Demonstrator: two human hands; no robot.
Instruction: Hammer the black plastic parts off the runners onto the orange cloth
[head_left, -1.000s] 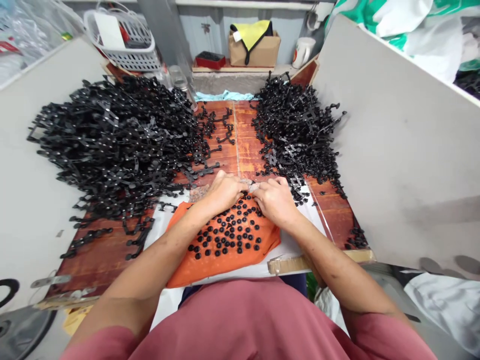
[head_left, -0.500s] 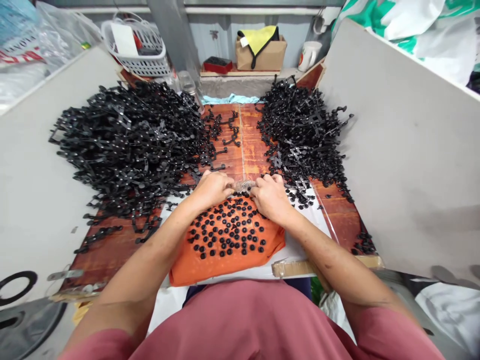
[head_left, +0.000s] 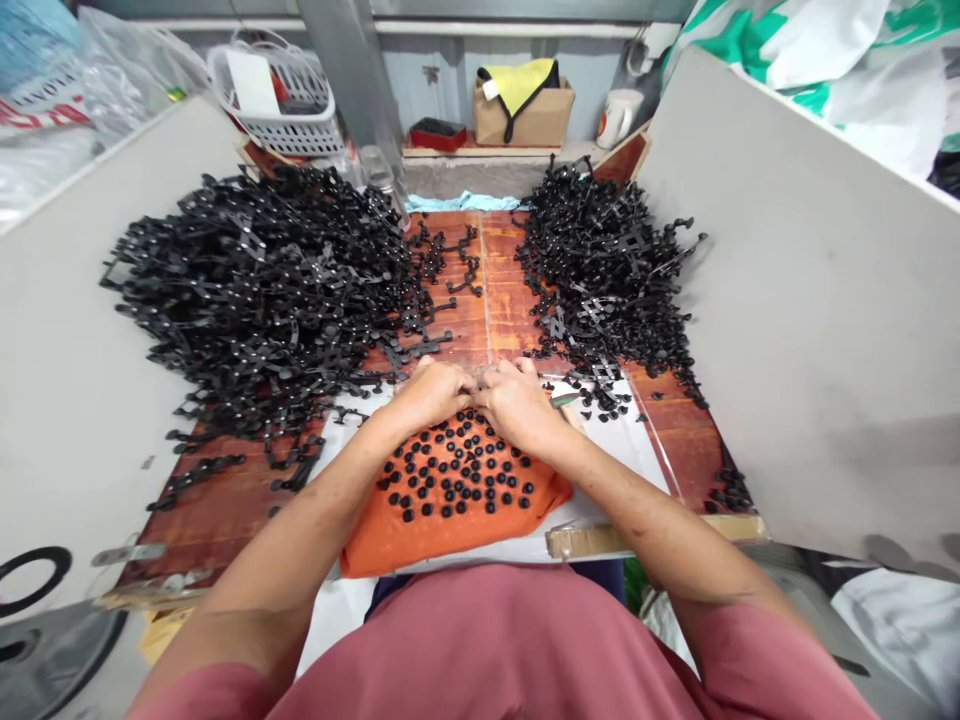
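Observation:
My left hand point(head_left: 444, 388) and my right hand point(head_left: 516, 402) meet at the far edge of an orange cloth point(head_left: 397, 545). Both have their fingers curled and pinched together, almost touching. Whatever lies between the fingertips is hidden by the hands. Several rows of small round black parts point(head_left: 448, 495) are spread over the cloth, close below my hands. Just right of my right hand, a thin dark green object point(head_left: 564, 399) shows on the white sheet point(head_left: 637, 440); its kind is unclear.
A large heap of black jointed plastic parts point(head_left: 270, 290) covers the left of the wooden table point(head_left: 465, 325). A smaller heap point(head_left: 607, 260) stands at the right. Grey panels point(head_left: 810, 300) wall in both sides. Behind are a basket point(head_left: 277, 100), a cardboard box point(head_left: 551, 118) and a mug point(head_left: 618, 117).
My hands have drawn closer together, closing the gap where a clear crinkled strip showed between them. The green object beside my right hand has come into view.

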